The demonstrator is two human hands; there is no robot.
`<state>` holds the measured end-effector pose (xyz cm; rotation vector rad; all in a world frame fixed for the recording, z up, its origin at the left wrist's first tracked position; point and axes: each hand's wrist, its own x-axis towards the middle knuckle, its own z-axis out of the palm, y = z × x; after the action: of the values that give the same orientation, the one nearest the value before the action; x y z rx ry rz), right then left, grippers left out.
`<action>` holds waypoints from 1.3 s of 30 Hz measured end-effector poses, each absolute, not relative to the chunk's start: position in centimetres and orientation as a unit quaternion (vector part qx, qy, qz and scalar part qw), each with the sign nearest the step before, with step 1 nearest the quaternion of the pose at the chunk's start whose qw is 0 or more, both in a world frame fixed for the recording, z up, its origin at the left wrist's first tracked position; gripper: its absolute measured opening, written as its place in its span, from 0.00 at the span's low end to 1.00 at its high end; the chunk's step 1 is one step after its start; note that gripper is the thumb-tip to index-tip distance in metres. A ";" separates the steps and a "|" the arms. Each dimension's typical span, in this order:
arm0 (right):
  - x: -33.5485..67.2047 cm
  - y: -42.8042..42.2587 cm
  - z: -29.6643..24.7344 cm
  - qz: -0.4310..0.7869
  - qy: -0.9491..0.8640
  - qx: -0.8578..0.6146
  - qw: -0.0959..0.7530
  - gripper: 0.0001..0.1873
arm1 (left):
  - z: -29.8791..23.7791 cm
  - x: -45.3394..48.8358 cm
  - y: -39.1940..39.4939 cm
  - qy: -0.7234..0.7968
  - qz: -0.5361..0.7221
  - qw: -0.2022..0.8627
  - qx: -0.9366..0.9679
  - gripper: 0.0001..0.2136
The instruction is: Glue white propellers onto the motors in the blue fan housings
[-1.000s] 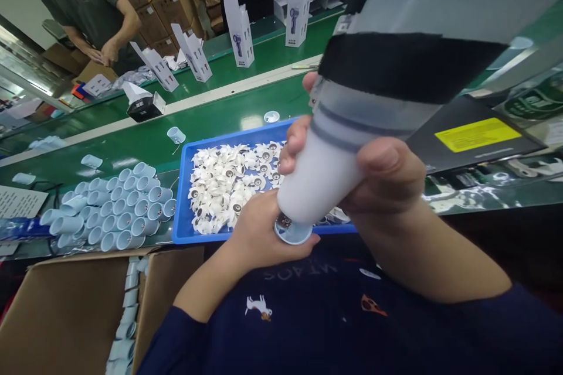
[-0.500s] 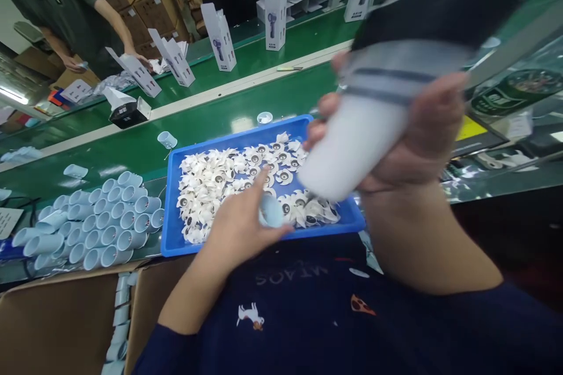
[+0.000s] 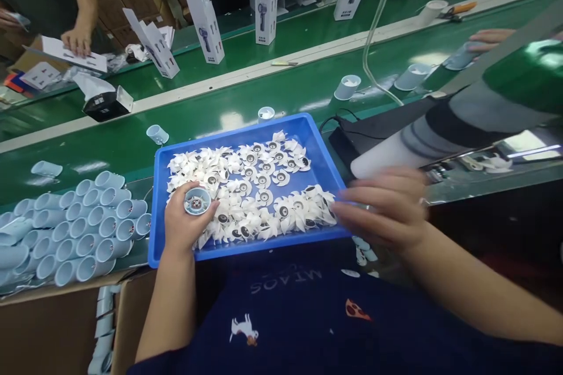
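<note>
Cup [image 3: 187, 199] in my left hand [image 3: 180, 225], pale blue plastic, mouth up, with a white part [image 3: 197, 202] and its dark hub showing down inside it. My left fingers curl round its side and the thumb presses against the rim, so it is gripped rather than just lying on the palm. The hand is over the near left corner of the blue tray [image 3: 229, 132], above the heap of white bladed pieces with dark hubs [image 3: 250, 199]. What has just changed is on my other side: my right hand [image 3: 382, 208] no longer wraps the white cylinder [image 3: 382, 158] in its film sleeve with the dark band. That cylinder now lies off to the right beyond the tray, just above my hand, and my right fingers are loose and spread, blurred with movement, their tips reaching the tray's right edge. So the right hand is empty and only the cup is held. Pale blue cups [image 3: 83, 228] lie stacked on their sides left of the tray, by the green belt [image 3: 105, 146], and a cardboard box [image 3: 57, 328] stands open below them.
</note>
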<state>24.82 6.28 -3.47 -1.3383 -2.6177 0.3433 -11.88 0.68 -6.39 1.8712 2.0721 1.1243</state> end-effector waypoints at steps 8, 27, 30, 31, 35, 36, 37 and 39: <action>21.3 10.1 -4.4 0.049 -0.925 -0.354 -0.126 0.11 | -6.3 -11.9 0.3 0.678 0.386 0.075 0.621 0.22; 14.9 12.5 -6.0 -0.034 -0.877 -0.449 -0.167 0.11 | -6.1 -11.7 0.4 0.703 0.390 0.118 0.583 0.21; 15.0 12.8 -6.4 -0.022 -0.890 -0.423 -0.168 0.11 | -6.1 -11.8 0.4 0.716 0.406 0.127 0.554 0.21; 15.1 13.0 -6.5 -0.010 -0.897 -0.405 -0.174 0.11 | -6.1 -11.8 0.4 0.717 0.411 0.129 0.549 0.21; 15.1 13.2 -6.2 0.029 -0.909 -0.360 -0.208 0.12 | -6.1 -11.7 0.5 0.717 0.425 0.130 0.537 0.21; 15.1 13.1 -6.0 0.032 -0.908 -0.360 -0.211 0.12 | -6.2 -11.7 0.5 0.721 0.433 0.127 0.527 0.21; 15.1 13.0 -5.8 0.034 -0.906 -0.363 -0.213 0.12 | -6.2 -11.7 0.5 0.726 0.446 0.123 0.510 0.22; 15.1 12.9 -5.5 0.040 -0.902 -0.371 -0.217 0.11 | -6.5 -11.9 0.5 0.734 0.486 0.115 0.461 0.24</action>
<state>15.12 12.86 -5.46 -1.3581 -3.3070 0.1477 -11.94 0.55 -6.52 1.3506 2.1503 1.4245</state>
